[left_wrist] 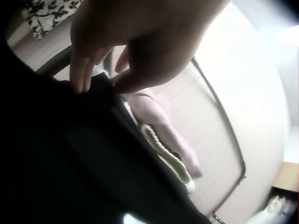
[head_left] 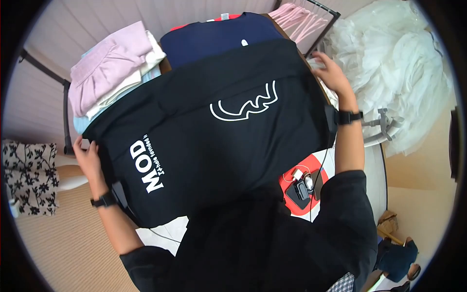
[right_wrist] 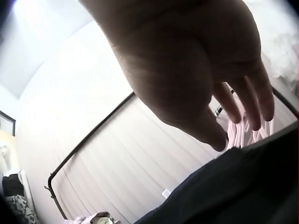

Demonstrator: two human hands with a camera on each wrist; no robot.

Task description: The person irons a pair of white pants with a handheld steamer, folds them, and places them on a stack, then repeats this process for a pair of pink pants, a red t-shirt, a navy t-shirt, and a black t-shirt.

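A black garment [head_left: 194, 141] with white lettering and a white line print lies spread across the middle, its far part folded over. At its left edge is my left hand [head_left: 89, 158]. In the left wrist view, the fingertips [left_wrist: 80, 86] touch the black cloth, and a small peak of it stands between them and the thumb, which are spread apart. My right hand [head_left: 333, 75] is beside the garment's far right edge with fingers loosely bent and nothing held. The right wrist view shows its fingers [right_wrist: 252, 116] hanging just over the black cloth.
Folded pink, white and blue clothes [head_left: 114, 68] are stacked at the back left. Navy clothing [head_left: 219, 39] lies behind the black garment. Pink hangers [head_left: 304, 22] hang at the back right, near a white tulle gown [head_left: 389, 73]. Small devices with cables [head_left: 302, 187] sit on a red surface.
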